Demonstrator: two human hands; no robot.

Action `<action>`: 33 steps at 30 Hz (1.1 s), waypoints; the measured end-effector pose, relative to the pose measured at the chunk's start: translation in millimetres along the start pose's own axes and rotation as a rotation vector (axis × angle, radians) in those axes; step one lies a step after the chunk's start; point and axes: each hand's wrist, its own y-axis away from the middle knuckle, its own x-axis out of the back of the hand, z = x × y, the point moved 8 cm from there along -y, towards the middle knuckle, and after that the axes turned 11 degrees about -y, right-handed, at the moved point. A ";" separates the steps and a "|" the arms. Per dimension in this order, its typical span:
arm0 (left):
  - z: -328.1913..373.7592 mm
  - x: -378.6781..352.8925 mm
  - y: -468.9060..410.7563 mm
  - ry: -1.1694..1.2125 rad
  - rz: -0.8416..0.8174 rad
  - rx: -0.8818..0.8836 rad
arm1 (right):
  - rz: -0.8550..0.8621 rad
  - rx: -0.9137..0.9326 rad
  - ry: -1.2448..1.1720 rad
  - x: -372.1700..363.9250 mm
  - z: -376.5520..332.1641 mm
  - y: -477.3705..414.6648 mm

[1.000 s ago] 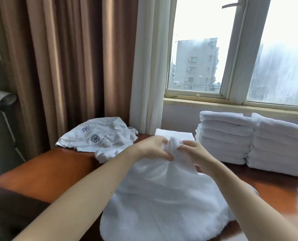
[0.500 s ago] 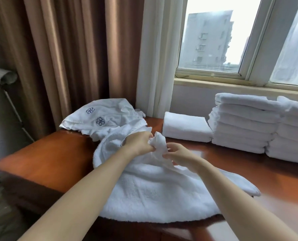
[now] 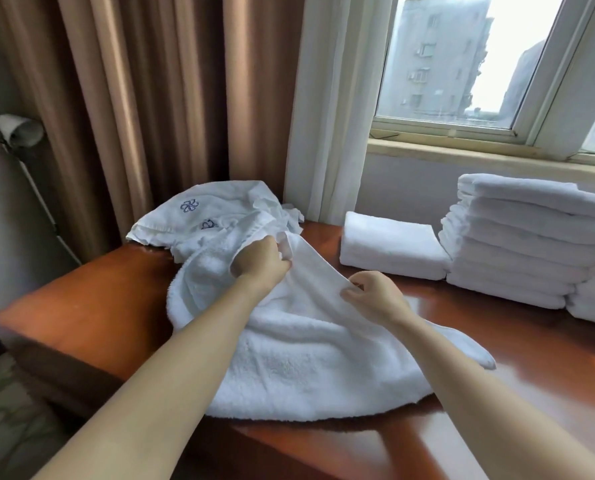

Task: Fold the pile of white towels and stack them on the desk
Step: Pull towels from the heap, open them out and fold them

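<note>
No words or numbers can be read.
The only marks are two small blue embroidered emblems (image 3: 189,205) on the crumpled white towel (image 3: 235,199) at the back left of the desk (image 3: 81,306); they look like looped floral knots, perhaps a logo, without legible letters.

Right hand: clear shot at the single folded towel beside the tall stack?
Probably yes. The single folded towel lies just beyond the right hand, with only bare desk between them; but that hand pinches the unfolded towel and would have to let go.
</note>
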 end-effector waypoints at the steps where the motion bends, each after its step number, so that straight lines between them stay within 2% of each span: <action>1: 3.1 0.5 0.8 -0.010 -0.004 -0.005 | 0.040 0.021 -0.010 8.8 0.1 1.2; 3: 14.8 -1.9 4.3 0.044 -0.078 -0.096 | 0.083 0.094 -0.085 23.0 -3.3 1.9; 8: 72.3 13.7 33.4 0.283 -0.232 -0.505 | 0.042 0.232 -0.293 44.5 -23.1 2.2; 12: 93.4 26.0 38.0 0.326 -0.246 -0.560 | 0.061 0.226 -0.529 54.8 -27.2 7.3; 15: 100.9 33.0 35.0 0.307 -0.189 -0.514 | 0.108 0.213 -0.562 64.7 -22.8 13.9; 19: 86.1 34.9 16.4 0.405 -0.116 -0.257 | 0.168 0.164 -0.536 83.3 -6.5 22.8; 22: 67.1 30.8 8.5 0.374 -0.083 -0.113 | 0.106 0.118 -0.475 89.9 10.1 28.6; 25: 58.9 22.6 12.1 0.321 -0.092 -0.046 | 0.028 0.110 -0.355 90.3 23.4 34.2; 27: 70.8 20.7 18.4 0.369 -0.106 -0.128 | 0.066 0.137 -0.344 96.1 26.3 36.9; 30: 109.4 20.5 39.4 0.502 -0.239 -0.437 | 0.109 0.158 -0.401 102.8 23.3 38.9; 33: 133.5 21.8 59.6 0.543 -0.348 -0.631 | 0.069 0.171 -0.445 98.9 13.7 39.2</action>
